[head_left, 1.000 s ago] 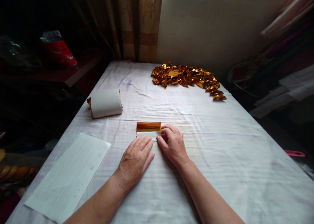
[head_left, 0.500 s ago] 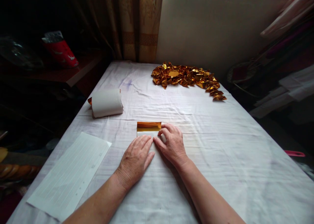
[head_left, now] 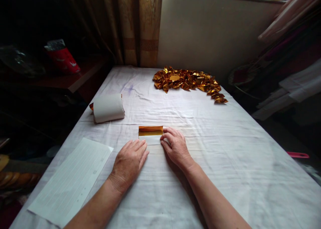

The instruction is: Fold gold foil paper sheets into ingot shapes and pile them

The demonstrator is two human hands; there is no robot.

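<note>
A small sheet of gold foil paper (head_left: 150, 131) lies in front of me, its white backing folded up along the near side as a strip. My left hand (head_left: 131, 157) rests flat with fingers stretched out, their tips at the lower left corner of that strip. On the other side, my right hand (head_left: 175, 143) has its fingers curled and its thumb and fingertips closed on the right edge of the paper. Part of that edge is hidden by the fingers.
Folded gold foil pieces (head_left: 187, 79) lie heaped at the far edge. A curled stack of white-backed foil sheets (head_left: 109, 107) stands at the left, with a lined sheet of paper (head_left: 72, 180) nearer me. A white cloth (head_left: 225, 155) covers the table. Beyond it, a red cup (head_left: 64, 60) stands on a dark shelf.
My left hand has slid left and back, uncovering more of the white strip. The right hand's fingers have drawn in at the paper's right edge. The view has shifted slightly.
</note>
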